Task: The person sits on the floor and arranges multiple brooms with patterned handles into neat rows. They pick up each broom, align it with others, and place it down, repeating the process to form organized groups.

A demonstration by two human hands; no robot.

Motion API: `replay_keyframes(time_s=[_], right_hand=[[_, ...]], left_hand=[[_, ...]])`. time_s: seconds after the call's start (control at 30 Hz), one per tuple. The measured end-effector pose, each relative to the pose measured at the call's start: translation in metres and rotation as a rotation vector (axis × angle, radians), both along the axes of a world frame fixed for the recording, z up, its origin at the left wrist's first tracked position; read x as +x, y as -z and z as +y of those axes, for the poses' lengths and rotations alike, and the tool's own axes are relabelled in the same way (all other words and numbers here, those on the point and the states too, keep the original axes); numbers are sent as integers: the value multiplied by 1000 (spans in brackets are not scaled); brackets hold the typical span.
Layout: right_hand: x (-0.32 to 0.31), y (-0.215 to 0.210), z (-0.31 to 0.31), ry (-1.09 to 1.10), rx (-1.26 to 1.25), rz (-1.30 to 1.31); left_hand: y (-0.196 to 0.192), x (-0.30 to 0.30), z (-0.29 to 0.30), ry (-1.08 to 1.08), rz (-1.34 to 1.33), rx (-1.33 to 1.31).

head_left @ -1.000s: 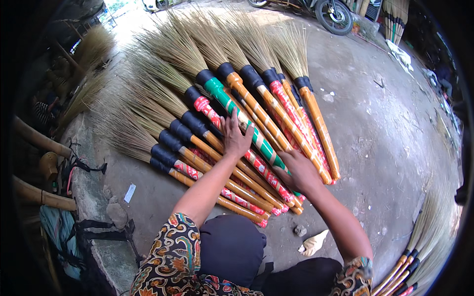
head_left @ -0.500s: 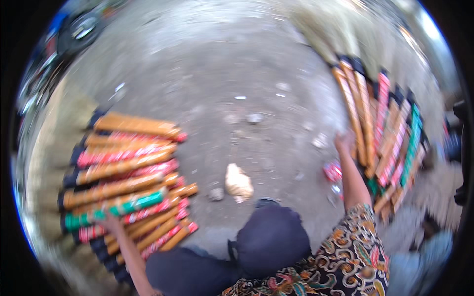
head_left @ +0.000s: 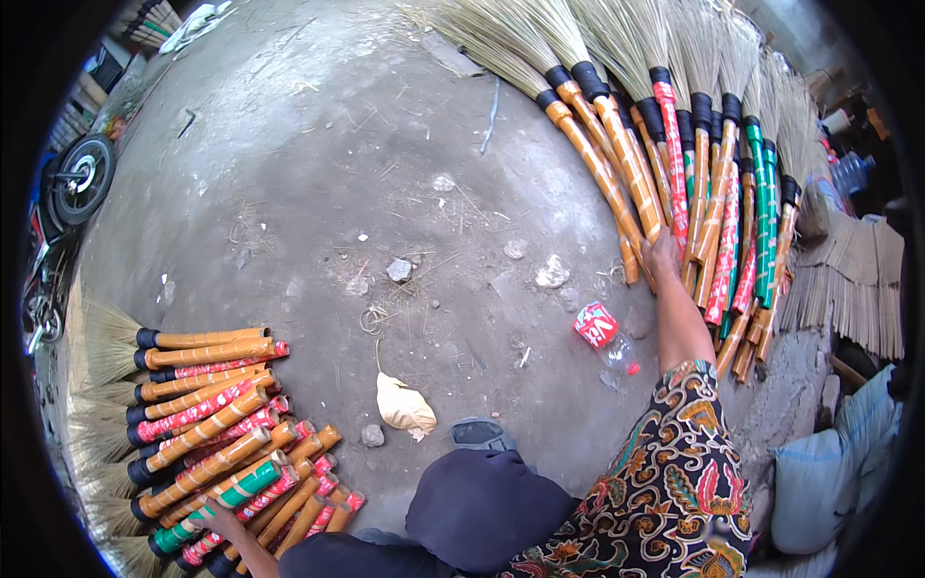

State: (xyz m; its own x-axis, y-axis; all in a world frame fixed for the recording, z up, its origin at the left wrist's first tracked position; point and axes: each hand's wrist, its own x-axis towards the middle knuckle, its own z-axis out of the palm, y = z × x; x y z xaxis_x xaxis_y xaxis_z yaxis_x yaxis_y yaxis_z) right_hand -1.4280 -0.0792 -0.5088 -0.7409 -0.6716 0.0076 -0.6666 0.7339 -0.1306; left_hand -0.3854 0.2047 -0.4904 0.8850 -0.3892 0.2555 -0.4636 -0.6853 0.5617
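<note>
On the left, a pile of brooms with orange, red and green wrapped handles lies fanned out, the handle ends pointing right. My left hand (head_left: 225, 525) is closed about a green-handled broom (head_left: 243, 491) on top of that pile, close to its black collar. At the right lies a second pile of similar brooms, their pale bristles toward the far side. There my right hand (head_left: 662, 258) grips the lower end of an orange-handled broom (head_left: 628, 154); its fingers are partly hidden behind the hand.
A plastic bottle with a red label (head_left: 597, 328) lies by my right forearm. Near my foot are a dry leaf (head_left: 405, 405) and a small stone (head_left: 372, 435). A motorcycle wheel (head_left: 85, 180) stands far left; stacked cardboard (head_left: 853, 284) and a pale sack (head_left: 814, 491) lie at right.
The view has swung to the right and sharpened. My right hand, earlier beside the right pile, now holds an orange broom handle. My left hand stays on the green-handled broom.
</note>
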Motion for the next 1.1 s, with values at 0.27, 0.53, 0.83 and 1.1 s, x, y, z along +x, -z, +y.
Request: replay_keyframes(time_s=[0.27,0.53,0.83,1.1], right_hand=[[112,-11,15,-178,-271,-275],[281,-75,70,-675,-396,-665],[569,-123,81,-1433,13,-923],[750,-137,181,-2117,317,-1009]], left_hand=[[-3,-14,9,-47,5,68],[-15,-49,15,206,-12,-195],[-84,-56,78,-108,147,-648],[-152,16,146,-312,58,-1090]])
